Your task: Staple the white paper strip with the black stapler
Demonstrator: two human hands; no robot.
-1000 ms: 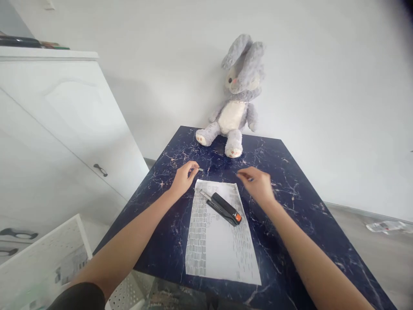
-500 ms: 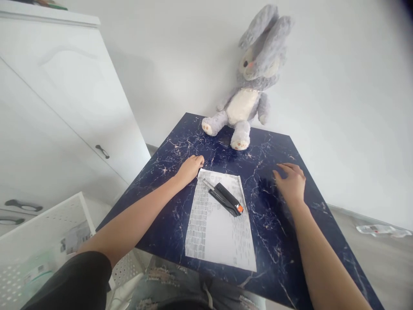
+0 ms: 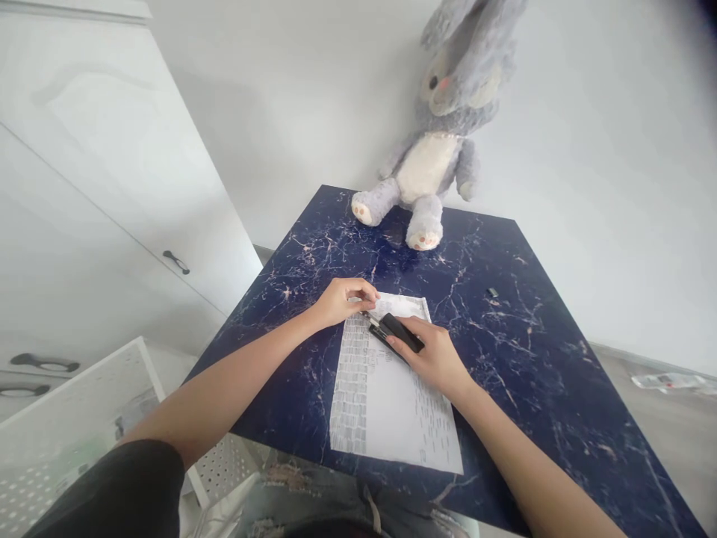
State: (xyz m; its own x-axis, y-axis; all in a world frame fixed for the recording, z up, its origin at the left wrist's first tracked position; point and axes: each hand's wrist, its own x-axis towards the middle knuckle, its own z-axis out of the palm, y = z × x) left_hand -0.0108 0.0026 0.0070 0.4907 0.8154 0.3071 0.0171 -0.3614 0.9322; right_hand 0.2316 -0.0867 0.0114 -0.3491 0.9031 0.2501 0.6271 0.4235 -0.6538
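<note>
A black stapler (image 3: 399, 329) lies slantwise over a printed sheet of paper (image 3: 392, 418), its silver metal part (image 3: 370, 318) jutting out at the upper left end. My right hand (image 3: 437, 355) is closed around the stapler's body from the right, thumb on the near side. At the silver end, my left hand (image 3: 350, 297) has thumb and fingers pinched together just above the paper's top edge. What sits in that pinch, if anything, is too small to make out.
A grey plush rabbit (image 3: 431, 164) sits at the back of the dark blue marbled table (image 3: 291, 373). On the table's right lies a small dark piece (image 3: 491, 292). A white cabinet (image 3: 101, 187) and a white perforated basket (image 3: 224, 467) stand left.
My right hand has moved left from the bare tabletop and taken hold of the stapler. My left hand has shifted right to the stapler's silver end. The small dark piece now shows.
</note>
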